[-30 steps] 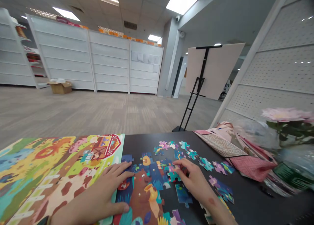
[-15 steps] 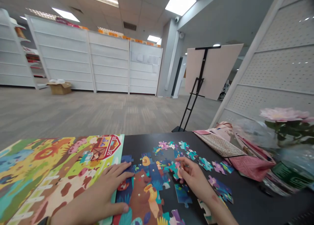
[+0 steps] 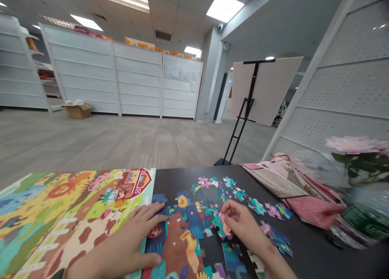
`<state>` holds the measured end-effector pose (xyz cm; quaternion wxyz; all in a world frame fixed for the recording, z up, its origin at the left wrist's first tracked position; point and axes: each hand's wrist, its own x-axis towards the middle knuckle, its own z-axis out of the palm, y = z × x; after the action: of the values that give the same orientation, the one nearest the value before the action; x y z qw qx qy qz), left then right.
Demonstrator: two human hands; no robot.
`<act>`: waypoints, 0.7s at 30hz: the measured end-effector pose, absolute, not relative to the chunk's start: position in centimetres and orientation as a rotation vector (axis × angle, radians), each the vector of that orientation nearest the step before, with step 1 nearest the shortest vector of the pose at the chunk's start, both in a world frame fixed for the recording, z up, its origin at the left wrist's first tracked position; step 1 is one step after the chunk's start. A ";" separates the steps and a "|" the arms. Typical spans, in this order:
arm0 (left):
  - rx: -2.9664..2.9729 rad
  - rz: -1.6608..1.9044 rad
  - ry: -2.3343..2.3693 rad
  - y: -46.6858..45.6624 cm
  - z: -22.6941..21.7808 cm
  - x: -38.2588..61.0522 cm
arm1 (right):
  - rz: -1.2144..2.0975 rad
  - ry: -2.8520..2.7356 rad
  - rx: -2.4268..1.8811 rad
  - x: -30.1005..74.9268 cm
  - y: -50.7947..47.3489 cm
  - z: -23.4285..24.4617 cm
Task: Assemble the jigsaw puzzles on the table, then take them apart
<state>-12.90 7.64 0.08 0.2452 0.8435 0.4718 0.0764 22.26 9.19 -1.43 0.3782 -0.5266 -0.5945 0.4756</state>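
The right hand (image 3: 240, 224) is pinching a teal jigsaw piece (image 3: 220, 225), with its grip clamped together on it, near the middle of the black counter (image 3: 170, 177). The left hand (image 3: 136, 230) is lying flat and open on the bear puzzle (image 3: 179, 246), keeping it steady, just beside the farm picture board (image 3: 75, 206).

a black table (image 3: 310, 254) holds jigsaw pieces (image 3: 255, 206), a farm board (image 3: 73, 214) and patterned cloth (image 3: 273, 183)
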 end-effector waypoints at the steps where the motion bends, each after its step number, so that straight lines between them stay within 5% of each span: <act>1: 2.304 0.207 1.287 7.7 0.0 -12.9 | 1.198 -1.504 -1.344 22.3 9.2 -1.5; 21: 2.317 0.228 1.260 7.7 -0.2 -13.1 | 0.578 -1.925 -1.736 21.8 9.5 -1.9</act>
<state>-13.05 7.71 -0.21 0.2444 0.8487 0.4615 0.0836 21.84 9.49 -1.93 0.2404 -0.6344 -0.7036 0.2113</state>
